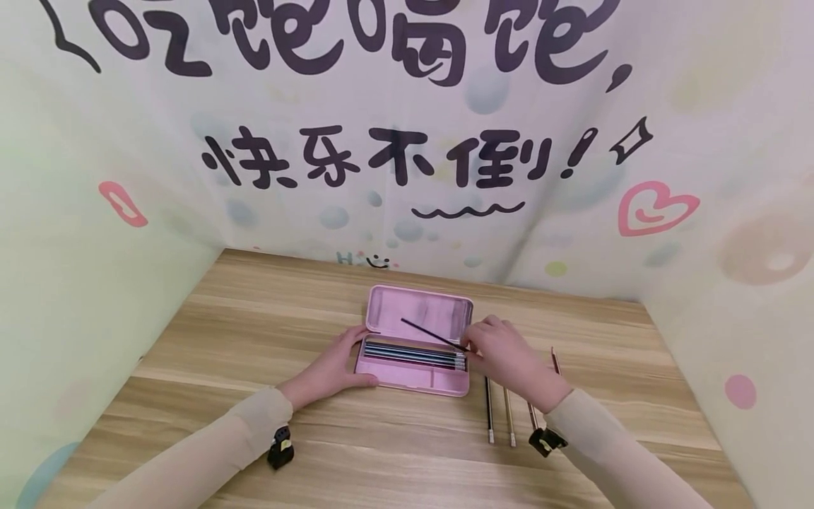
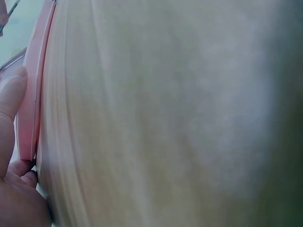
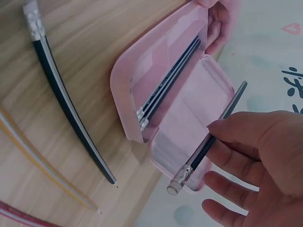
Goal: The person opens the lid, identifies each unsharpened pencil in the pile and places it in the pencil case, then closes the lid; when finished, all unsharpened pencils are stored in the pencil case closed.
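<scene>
A pink pencil case (image 1: 400, 375) lies with its lid (image 1: 416, 311) raised at the back. My left hand (image 1: 327, 371) grips its left end, thumb at the front corner and fingers toward the hinge side. Several dark striped pencils (image 1: 413, 353) lie side by side in the case's rear compartment. Between thumb and index finger, my right hand (image 1: 509, 357) pinches a black striped pencil (image 3: 203, 146), tilted in the air above the right side of the open case. Its clear-capped eraser end shows in the right wrist view.
Right of the case, a black pencil (image 1: 489, 410), a yellow pencil (image 1: 509, 417) and a reddish pencil (image 1: 533, 416) lie on the wooden table (image 1: 254, 318). A reddish pencil tip (image 1: 555, 359) shows beyond my right wrist. A printed cloth wall (image 1: 407, 233) rises behind the table.
</scene>
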Tool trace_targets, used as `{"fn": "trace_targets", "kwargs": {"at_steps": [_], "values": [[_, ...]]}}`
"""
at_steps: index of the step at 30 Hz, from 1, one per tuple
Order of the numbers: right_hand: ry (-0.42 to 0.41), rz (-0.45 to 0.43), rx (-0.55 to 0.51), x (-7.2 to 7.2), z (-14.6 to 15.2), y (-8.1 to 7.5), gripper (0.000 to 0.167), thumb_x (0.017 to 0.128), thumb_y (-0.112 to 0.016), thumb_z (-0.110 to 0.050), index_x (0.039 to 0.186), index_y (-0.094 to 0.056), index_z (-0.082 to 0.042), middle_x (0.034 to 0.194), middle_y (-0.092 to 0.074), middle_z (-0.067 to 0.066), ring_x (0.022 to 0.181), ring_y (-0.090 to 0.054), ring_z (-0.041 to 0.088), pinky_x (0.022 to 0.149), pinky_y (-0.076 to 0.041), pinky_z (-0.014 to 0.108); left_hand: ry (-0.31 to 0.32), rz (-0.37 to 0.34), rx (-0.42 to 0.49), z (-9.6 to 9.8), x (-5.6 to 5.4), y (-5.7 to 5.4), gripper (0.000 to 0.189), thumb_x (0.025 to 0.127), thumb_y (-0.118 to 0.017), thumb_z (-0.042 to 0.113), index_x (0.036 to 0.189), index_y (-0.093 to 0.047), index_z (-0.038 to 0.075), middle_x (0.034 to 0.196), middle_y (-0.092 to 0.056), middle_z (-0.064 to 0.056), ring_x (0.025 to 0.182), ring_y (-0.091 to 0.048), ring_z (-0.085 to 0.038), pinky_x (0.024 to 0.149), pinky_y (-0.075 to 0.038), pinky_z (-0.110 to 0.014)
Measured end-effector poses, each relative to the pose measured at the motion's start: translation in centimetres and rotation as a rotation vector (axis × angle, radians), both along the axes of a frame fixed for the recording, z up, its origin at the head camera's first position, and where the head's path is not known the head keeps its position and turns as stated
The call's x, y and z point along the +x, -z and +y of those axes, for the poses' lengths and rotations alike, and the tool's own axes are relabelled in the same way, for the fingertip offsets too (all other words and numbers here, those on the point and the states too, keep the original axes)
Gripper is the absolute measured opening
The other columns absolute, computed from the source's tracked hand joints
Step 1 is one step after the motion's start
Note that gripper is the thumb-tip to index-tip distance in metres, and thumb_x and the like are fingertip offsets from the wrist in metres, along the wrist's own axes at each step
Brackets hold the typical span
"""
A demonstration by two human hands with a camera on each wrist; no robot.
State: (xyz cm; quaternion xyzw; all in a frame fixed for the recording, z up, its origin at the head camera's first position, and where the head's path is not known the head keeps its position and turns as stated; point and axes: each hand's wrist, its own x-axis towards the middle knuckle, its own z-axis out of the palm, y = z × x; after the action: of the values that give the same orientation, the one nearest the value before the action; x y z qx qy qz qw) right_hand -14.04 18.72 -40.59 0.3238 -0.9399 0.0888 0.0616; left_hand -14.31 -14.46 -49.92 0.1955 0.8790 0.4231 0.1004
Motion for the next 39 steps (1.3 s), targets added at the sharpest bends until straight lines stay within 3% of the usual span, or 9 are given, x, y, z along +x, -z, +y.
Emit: {"fn": "trace_targets", "kwargs": {"at_steps": [21,39], "values": [[-0.155,-0.014,0.073,-2.5,-3.5,3.3,0.012,0.086,-0.083,-0.008,0.089,-0.071,-0.011,0.089,-0.073,-0.001,0.086,-0.057,0.022,0.078,-0.051,0.039,0.004,-0.004,-0.014,0.0,0.1,-0.2,0.106,0.082,-0.091,0.033,0.159,-0.029,-0.004,0.159,-0.043,-0.024,0.149,-0.036,-0.044,0.123,-0.032,-0.057],[-0.154,-0.071,0.115,-3.2,-4.6,4.4,0.01,0.09,-0.08,-0.008,0.09,-0.07,-0.011,0.089,-0.07,-0.001,0.093,-0.058,0.023,0.091,-0.053,0.043,-0.002,-0.024,-0.018,0.0,-0.1,-0.1,0.106,0.083,-0.09,0.035,0.16,-0.028,-0.002,0.161,-0.04,-0.022,0.15,-0.035,-0.042,0.124,-0.031,-0.056]]}}
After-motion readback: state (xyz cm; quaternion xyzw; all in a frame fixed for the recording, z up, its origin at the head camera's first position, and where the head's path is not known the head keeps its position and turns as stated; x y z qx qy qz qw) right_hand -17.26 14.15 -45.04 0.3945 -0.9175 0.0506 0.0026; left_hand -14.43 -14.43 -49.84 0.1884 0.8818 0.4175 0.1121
